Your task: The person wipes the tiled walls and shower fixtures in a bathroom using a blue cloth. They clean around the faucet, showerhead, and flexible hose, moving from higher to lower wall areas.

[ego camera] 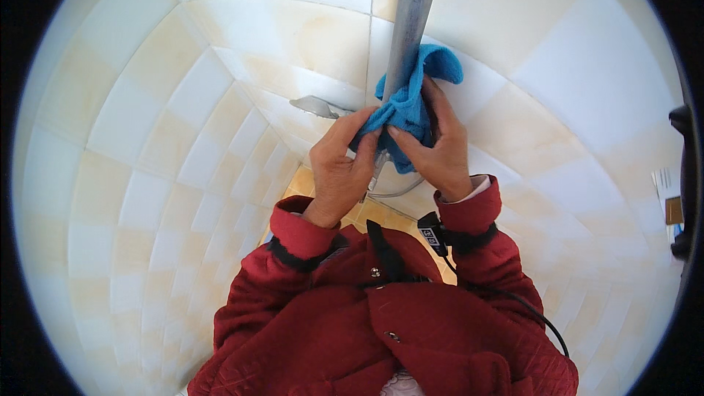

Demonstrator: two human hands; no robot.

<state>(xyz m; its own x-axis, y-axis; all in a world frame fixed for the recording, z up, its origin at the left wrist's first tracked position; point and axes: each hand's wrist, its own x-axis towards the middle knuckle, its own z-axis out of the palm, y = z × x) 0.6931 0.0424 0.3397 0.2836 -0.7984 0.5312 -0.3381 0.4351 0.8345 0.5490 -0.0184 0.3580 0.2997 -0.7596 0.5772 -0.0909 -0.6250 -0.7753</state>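
Note:
A blue cloth (410, 113) is wrapped around the lower part of a grey metal pipe (412, 16) that comes down from the top of the view. My left hand (344, 157) pinches the cloth's left side between thumb and fingers. On the right side, my right hand (440, 146) grips the same cloth, its fingers partly hidden behind the folds. Just below the cloth, part of a shiny metal fitting (379, 168) shows between my hands; the rest is covered.
A clear or metallic shelf-like piece (319, 106) juts from the tiled wall left of the pipe. A thin hose (399, 192) curves below my hands. Tiled walls (209, 115) close in on both sides, above a yellow tiled floor (379, 213). A black cable (528, 302) runs along my right sleeve.

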